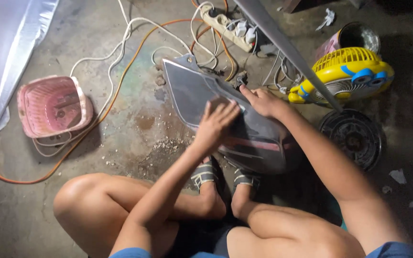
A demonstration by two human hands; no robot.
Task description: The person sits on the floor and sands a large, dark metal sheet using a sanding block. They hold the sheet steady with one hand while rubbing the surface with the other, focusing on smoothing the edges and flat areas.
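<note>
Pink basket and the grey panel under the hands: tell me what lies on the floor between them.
In the head view, between the pink basket and the grey panel lie white cables and an orange cable on stained concrete floor.

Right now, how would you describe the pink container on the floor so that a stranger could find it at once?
Start from the grey panel that both hands press on the concrete floor. Look across the bare floor on the left hand's side, past the orange cable. There lies the pink basket, square, open and ribbed inside; nothing else near it is pink with that shape.
</note>
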